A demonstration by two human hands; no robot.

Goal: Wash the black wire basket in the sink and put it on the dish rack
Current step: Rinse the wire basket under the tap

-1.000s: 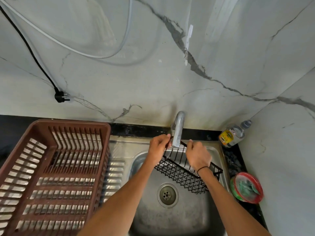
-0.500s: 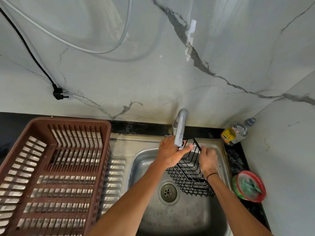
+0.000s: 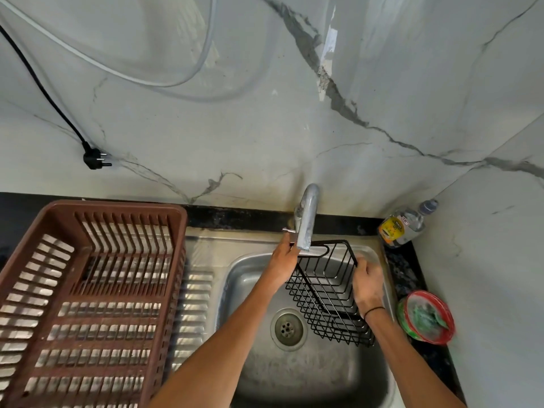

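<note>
Holding: your two hands keep the black wire basket [image 3: 326, 293] tilted over the sink bowl [image 3: 309, 375], right of the drain [image 3: 288, 329].
Basket edges: its top rim sits just under the faucet spout [image 3: 306, 222]; its lower corner hangs near the bowl's right wall.
Open room: left of the faucet, the ribbed drainboard [image 3: 194, 304] lies between the bowl and the brown dish rack [image 3: 88, 304], whose slatted floor holds nothing visible.
Tight side: right of the faucet, a clear bottle [image 3: 404, 223] stands in the wall corner, and a red-rimmed dish with a green scrubber [image 3: 425, 318] sits on the dark counter strip just beside the sink rim.
Left hand [image 3: 282, 259]: your fingers reach the basket's top bar below the spout; you cannot tell how far they curl.
Right hand [image 3: 368, 282]: fingers curled around the basket's right rim, gripping it.
Wall: a black plug [image 3: 95, 157] dangles well left of the faucet.
</note>
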